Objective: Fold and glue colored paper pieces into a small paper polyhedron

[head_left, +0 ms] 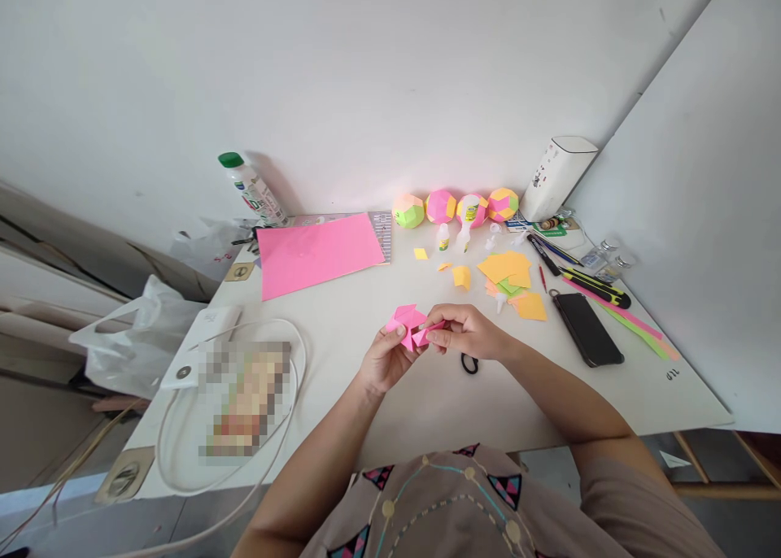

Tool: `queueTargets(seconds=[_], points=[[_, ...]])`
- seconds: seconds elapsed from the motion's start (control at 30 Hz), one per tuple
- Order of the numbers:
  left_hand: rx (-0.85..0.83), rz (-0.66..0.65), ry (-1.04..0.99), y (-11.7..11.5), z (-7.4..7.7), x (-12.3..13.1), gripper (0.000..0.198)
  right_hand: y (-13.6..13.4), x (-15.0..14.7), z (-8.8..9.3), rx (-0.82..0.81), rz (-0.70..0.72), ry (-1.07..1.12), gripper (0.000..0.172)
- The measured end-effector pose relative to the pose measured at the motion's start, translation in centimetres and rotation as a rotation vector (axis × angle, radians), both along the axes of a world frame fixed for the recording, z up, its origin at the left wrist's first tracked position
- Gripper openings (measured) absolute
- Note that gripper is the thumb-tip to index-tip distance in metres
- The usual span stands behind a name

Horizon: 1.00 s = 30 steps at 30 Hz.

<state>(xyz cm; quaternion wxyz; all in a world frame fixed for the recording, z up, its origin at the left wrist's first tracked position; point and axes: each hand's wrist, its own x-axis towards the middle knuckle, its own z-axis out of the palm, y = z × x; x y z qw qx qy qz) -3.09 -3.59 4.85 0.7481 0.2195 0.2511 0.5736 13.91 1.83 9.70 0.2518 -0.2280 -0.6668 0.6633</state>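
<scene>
In the middle, above the white table, my left hand [389, 358] is closed round a pink folded-paper piece [405, 324] with pointed flaps. My right hand [467, 331] pinches the right end of the pink paper, fingers bent over it; whether that end is a separate piece I cannot tell. Beyond my hands lie a curled orange paper [462, 278], a small yellow paper diamond [421, 254] and a pile of orange and green paper squares [506, 270]. A small glue bottle [442, 237] stands behind them. Black scissor handles [469, 364] show under my right wrist.
Several coloured paper balls [441, 207] line the wall. A large pink sheet [320, 253] lies at left. A black phone [586, 329], a yellow-black cutter [595, 288] and pens sit at right. A white cable [298, 355] loops beside a power strip [198, 346]. A bottle [253, 189] leans back left.
</scene>
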Motion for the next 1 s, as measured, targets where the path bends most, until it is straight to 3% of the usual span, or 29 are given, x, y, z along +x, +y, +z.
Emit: queueTargets(seconds=[1.0], points=[[0.017,0.017,0.027,0.0,0.54,0.17,0.026,0.01,-0.01,-0.09,-0.002,-0.01,-0.007,0.022]])
